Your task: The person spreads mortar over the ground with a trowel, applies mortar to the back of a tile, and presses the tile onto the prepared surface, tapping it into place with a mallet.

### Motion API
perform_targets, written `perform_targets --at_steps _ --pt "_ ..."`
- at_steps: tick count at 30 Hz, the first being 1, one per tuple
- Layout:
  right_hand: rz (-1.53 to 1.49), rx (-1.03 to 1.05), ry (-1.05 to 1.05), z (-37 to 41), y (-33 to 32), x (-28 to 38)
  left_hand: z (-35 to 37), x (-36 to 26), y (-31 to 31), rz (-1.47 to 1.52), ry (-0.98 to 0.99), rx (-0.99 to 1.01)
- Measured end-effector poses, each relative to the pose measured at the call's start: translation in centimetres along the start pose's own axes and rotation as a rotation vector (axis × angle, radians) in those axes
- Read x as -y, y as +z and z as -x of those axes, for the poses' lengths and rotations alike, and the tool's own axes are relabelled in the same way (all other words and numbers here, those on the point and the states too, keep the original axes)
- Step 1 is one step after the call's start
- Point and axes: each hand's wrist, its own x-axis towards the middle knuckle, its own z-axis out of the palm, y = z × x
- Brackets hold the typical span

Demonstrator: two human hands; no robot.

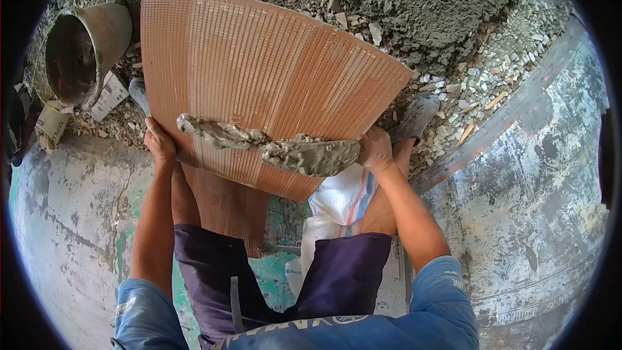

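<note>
Between my two hands is a large terracotta-coloured tile, its ribbed back facing up. My left hand grips its left edge near the lower corner. On the opposite edge, my right hand is closed, with fingers partly hidden by the tile. Wet grey mortar lies in a thick uneven strip across the tile's lower part, its right end close to my right hand. Below, a second ribbed tile shows between my legs, partly covered by the held one.
A dirty bucket lies tipped on its side at the upper left. Heaped grey mortar mix and broken stone chips spread across the far side. A white woven sack sits by my right leg. Worn paint-stained floor extends at right.
</note>
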Motion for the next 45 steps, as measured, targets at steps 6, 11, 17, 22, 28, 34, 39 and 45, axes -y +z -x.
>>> perform_targets --at_steps 6,11,17,22,28,34,39,45 --pt "0.051 -0.032 -0.007 0.2 0.2 -0.1 0.1 -0.5 -0.5 -0.064 -0.011 0.024" --pt "0.103 -0.029 -0.029 0.3 -0.2 -0.6 0.4 -1.7 -0.4 -0.170 0.073 0.000" --pt "0.143 -0.057 0.047 1.6 -1.1 -1.0 0.2 -0.9 -0.4 -0.137 -0.007 0.000" --pt "0.245 -0.003 0.058 2.0 -0.4 -2.8 -0.1 0.1 -0.7 -0.122 0.026 -0.027" --pt "0.335 0.094 0.175 7.7 -2.8 -8.5 0.1 -1.4 -0.6 -0.137 0.035 -0.030" --pt "0.103 0.249 0.266 10.7 -13.6 -5.5 -0.6 -0.5 -0.3 -0.165 0.104 -0.021" --pt "-0.332 0.539 0.096 5.4 -14.6 4.1 -0.1 -1.0 -0.4 -0.205 0.090 -0.046" --pt "-0.860 0.930 0.597 -3.1 -9.2 2.6 -0.3 -1.5 -0.4 -0.116 0.051 -0.025"
